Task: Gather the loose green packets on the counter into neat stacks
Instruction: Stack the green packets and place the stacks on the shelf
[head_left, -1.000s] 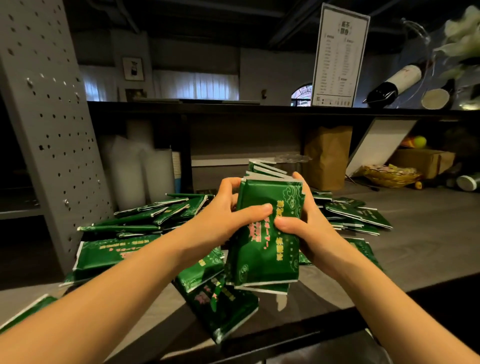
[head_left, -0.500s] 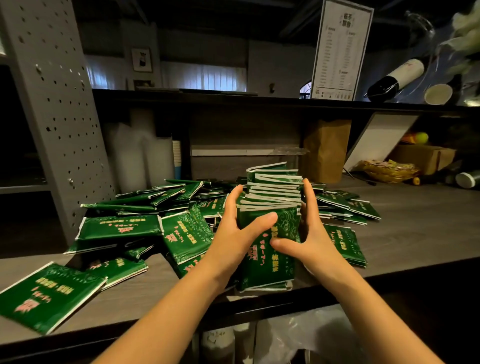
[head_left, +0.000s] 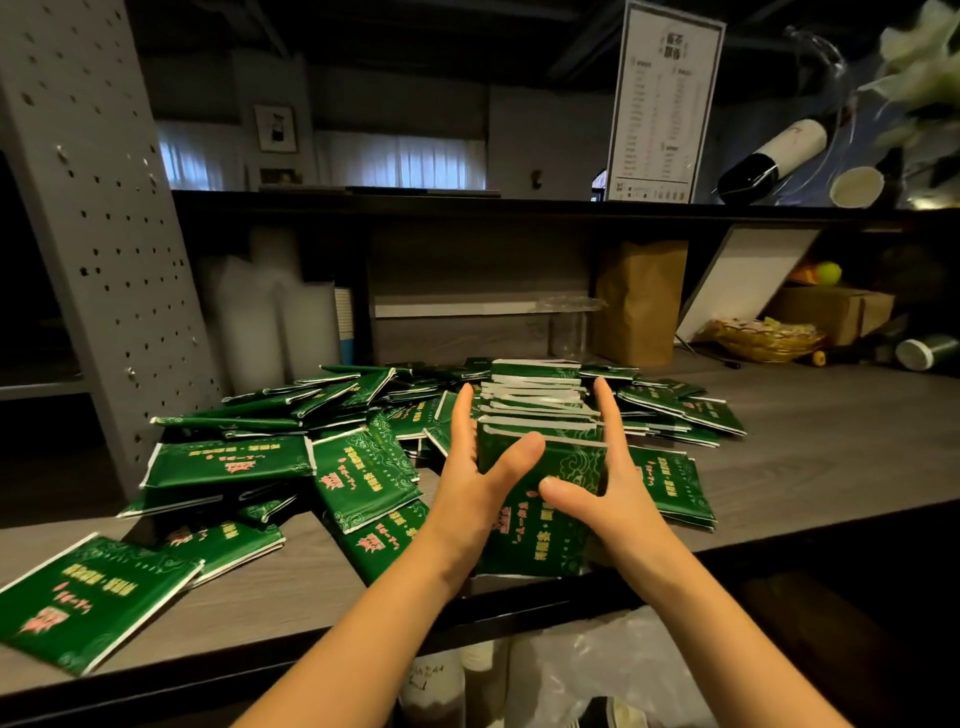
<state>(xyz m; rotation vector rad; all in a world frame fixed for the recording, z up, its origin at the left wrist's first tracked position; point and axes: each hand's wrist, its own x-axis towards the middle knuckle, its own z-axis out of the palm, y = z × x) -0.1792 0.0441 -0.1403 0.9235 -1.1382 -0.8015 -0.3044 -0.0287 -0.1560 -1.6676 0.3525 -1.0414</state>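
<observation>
A stack of green packets (head_left: 540, 410) stands on edge near the front of the grey counter (head_left: 831, 447), white edges up. My left hand (head_left: 475, 478) presses its left side and my right hand (head_left: 613, 478) its right side. The fingers lie straight along the stack, and both thumbs rest on the front packet. Several loose green packets (head_left: 228, 460) are scattered to the left and behind. One packet (head_left: 93, 592) lies alone at the front left, and several more packets (head_left: 675, 488) lie to the right of the stack.
A grey pegboard panel (head_left: 104, 234) leans at the left. Translucent containers (head_left: 260, 322), a brown paper bag (head_left: 641, 301) and a yellow basket (head_left: 769, 338) stand at the back. A menu sign (head_left: 665, 104) and a bottle (head_left: 779, 156) sit on the upper shelf.
The stack, held up in both hands a second ago, now rests on the counter. My fingers have straightened along its sides.
</observation>
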